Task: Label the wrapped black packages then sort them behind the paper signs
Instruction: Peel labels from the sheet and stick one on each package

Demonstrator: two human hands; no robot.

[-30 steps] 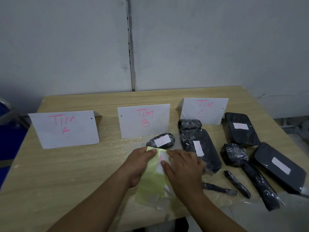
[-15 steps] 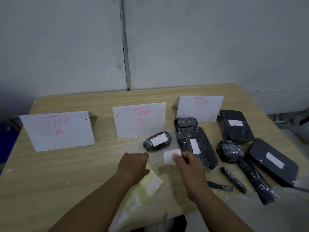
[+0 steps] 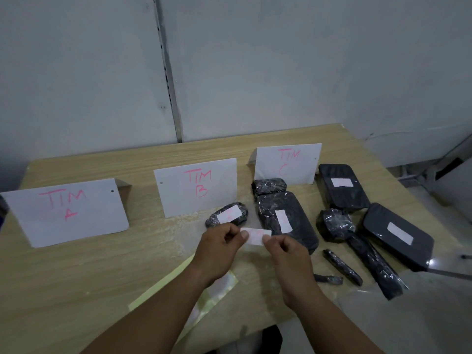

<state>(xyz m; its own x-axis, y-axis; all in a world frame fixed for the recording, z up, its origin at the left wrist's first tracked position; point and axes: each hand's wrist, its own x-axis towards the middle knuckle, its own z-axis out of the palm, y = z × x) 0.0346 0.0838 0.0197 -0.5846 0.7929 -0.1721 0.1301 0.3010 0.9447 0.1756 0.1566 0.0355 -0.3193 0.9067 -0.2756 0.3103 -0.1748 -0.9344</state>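
1. White label (image 3: 256, 236) is now peeled off the yellow backing sheet (image 3: 163, 292); my left hand (image 3: 217, 251) and right hand (image 3: 288, 259) pinch its ends, near centre.
2. Next, I judge, it goes on the unlabelled slim black package (image 3: 342, 267), near right.

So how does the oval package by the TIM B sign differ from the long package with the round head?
The oval package bears a white label; the long package shows none. The oval package is short and rounded; the long package has a bulbous head and a thin shaft. Both are black and film-wrapped.
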